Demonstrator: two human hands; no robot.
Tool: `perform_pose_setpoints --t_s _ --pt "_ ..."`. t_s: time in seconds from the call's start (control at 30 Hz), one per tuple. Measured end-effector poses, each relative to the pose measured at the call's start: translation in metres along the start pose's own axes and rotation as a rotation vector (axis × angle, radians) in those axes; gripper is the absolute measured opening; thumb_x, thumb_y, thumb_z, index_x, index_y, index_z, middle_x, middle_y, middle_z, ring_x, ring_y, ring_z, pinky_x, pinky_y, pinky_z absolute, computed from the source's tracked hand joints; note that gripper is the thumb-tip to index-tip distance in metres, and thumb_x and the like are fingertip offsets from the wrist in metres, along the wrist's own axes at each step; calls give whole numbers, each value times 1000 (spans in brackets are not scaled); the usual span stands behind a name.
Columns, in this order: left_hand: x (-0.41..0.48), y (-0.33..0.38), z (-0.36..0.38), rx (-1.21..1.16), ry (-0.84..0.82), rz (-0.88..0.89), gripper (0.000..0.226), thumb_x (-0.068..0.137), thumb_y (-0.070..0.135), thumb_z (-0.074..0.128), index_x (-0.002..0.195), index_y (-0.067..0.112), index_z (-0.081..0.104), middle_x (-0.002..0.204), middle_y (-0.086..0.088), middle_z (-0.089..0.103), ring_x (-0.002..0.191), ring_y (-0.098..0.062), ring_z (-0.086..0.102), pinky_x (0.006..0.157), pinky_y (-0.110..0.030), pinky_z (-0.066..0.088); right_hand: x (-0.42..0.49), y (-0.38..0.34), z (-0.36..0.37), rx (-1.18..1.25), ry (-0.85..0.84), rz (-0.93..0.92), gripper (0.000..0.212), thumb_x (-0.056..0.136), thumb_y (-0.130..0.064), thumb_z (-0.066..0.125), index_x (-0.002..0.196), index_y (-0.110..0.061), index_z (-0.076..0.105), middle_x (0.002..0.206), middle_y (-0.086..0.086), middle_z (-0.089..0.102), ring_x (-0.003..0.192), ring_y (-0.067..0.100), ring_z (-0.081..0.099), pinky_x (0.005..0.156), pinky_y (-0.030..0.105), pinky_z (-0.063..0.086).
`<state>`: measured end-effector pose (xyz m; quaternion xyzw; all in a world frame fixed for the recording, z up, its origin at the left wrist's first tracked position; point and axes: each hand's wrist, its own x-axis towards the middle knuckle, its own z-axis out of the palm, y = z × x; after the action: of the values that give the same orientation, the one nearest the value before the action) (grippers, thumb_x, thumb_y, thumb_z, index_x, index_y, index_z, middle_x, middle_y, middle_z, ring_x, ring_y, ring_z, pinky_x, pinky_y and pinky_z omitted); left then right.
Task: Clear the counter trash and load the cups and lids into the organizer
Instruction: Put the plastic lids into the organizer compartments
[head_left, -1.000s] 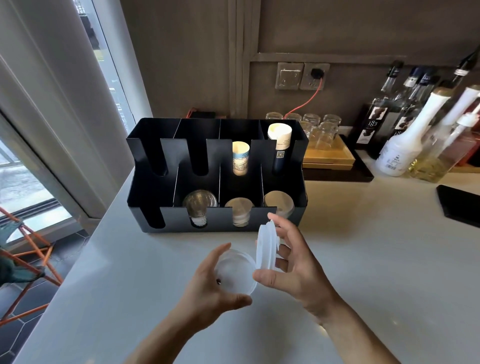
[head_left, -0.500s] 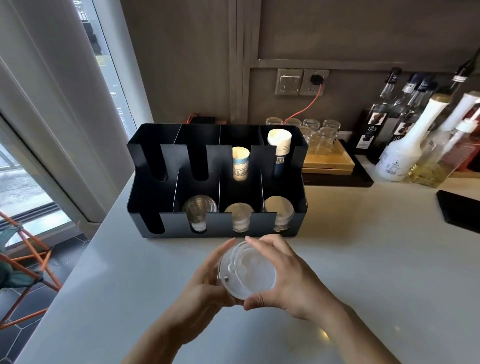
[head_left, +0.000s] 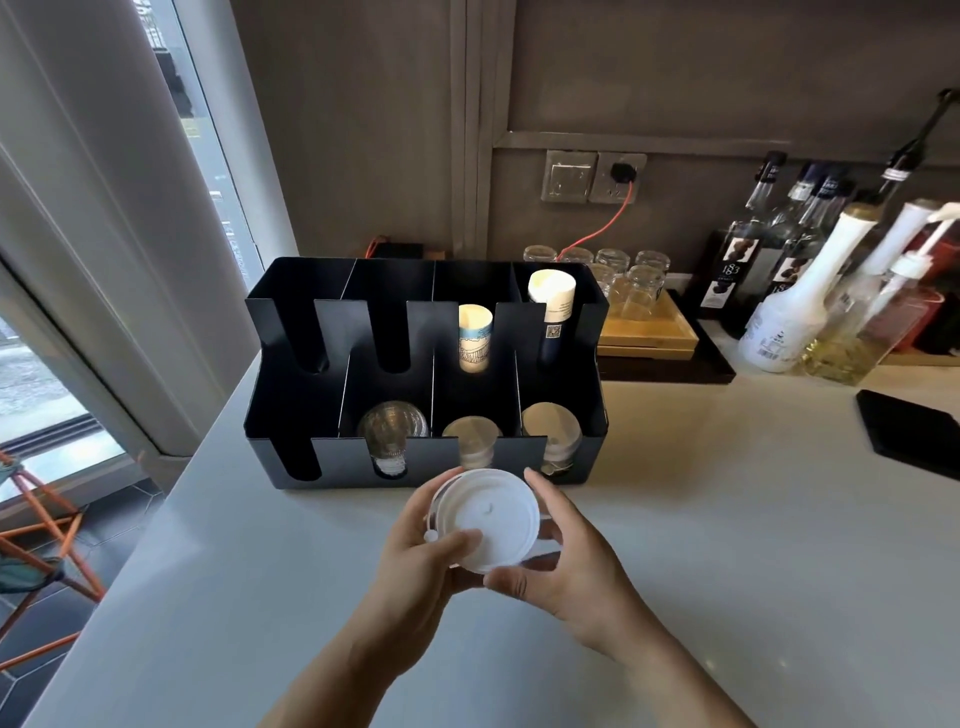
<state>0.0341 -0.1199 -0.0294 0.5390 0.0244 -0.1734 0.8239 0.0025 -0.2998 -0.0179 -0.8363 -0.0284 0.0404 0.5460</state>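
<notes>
Counter (head_left: 727, 519); lids (head_left: 485, 519) between hands' grip.

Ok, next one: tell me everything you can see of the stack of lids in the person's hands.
The stack of lids is round, white to translucent plastic, with raised rims and a small bump near the centre of the top one. Edges of further lids peek out at its left side; how many cannot be told. It is held above the counter, tilted toward the camera, just in front of the black organizer. The left hand and right hand both grip its rim.
</notes>
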Motion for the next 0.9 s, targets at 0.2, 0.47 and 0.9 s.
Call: perform_pose_setpoints --t_s 0.2,0.47,0.9 --pt "-1 0 11 -270 -124 -291 53 72 -5 52 120 6 71 96 -20 72 73 -28 68 68 -36 58 1 9 12 172 -40 -93 100 67 -61 83 148 -58 24 151 -33 36 139 -6 37 108 21 41" --pt "3 13 19 -92 -320 -275 37 88 29 57 118 9 66 101 -17 60 91 -28 63 88 -45 54 25 -12 14 209 120 -209 84 69 -47 78 143 -47 38 145 -16 51 135 6 48 100 26 49" --pt "28 -5 -128 1558 408 376 30 87 37 66 115 27 70 117 -3 65 110 -30 59 95 -44 44 154 -95 -44 -469 96 -141 73 58 -59 72 124 -37 51 112 -8 60 97 16 59 77 31 49"
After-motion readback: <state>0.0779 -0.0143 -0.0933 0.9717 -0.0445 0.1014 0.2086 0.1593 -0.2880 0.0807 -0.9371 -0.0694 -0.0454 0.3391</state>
